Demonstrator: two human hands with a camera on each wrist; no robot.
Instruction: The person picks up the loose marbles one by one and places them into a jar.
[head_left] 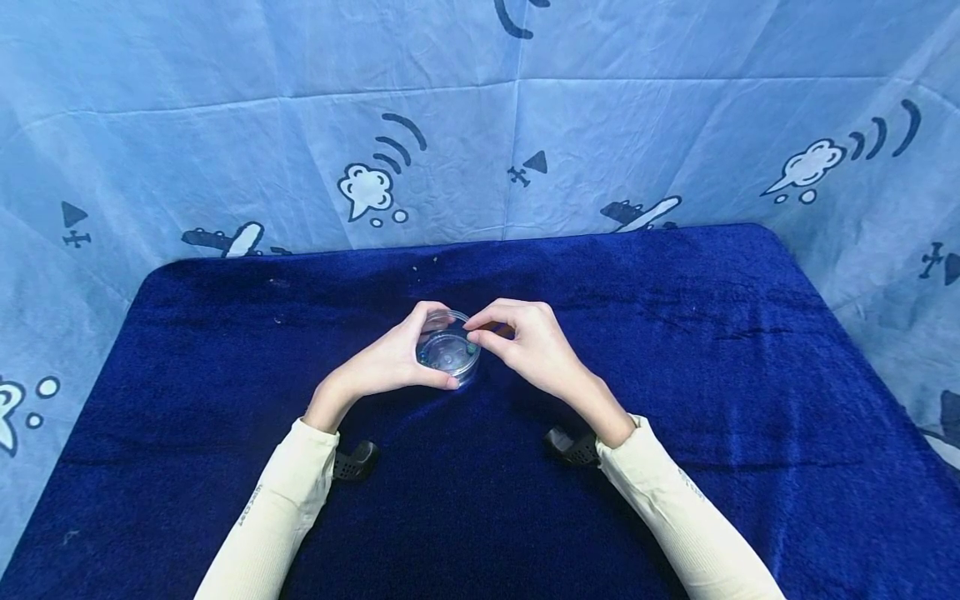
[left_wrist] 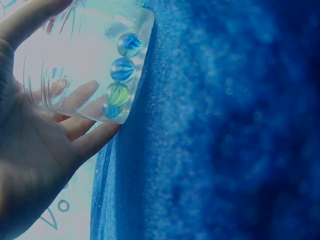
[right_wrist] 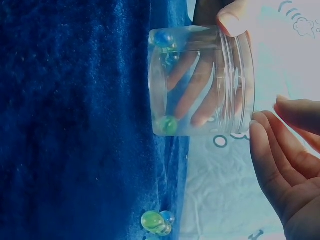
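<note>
Around a clear plastic jar (head_left: 452,354) with a ridged neck, my left hand (head_left: 390,358) has its thumb on the near side and fingers on the far side. Blue-striped and green marbles (left_wrist: 122,69) lie along the jar's bottom. A green marble (right_wrist: 168,124) shows through its wall in the right wrist view. My right hand (head_left: 536,346) is at the jar's rim, its fingertips (right_wrist: 256,122) touching or almost touching the edge. Nothing shows between its fingers and thumb. I cannot tell whether the jar's base rests on the cloth.
More marbles, one green (right_wrist: 152,221) and one blue (right_wrist: 168,216), lie on the dark blue cloth (head_left: 465,500) in the right wrist view; my right hand hides them from the head view. Behind the table hangs a light blue printed curtain (head_left: 450,58).
</note>
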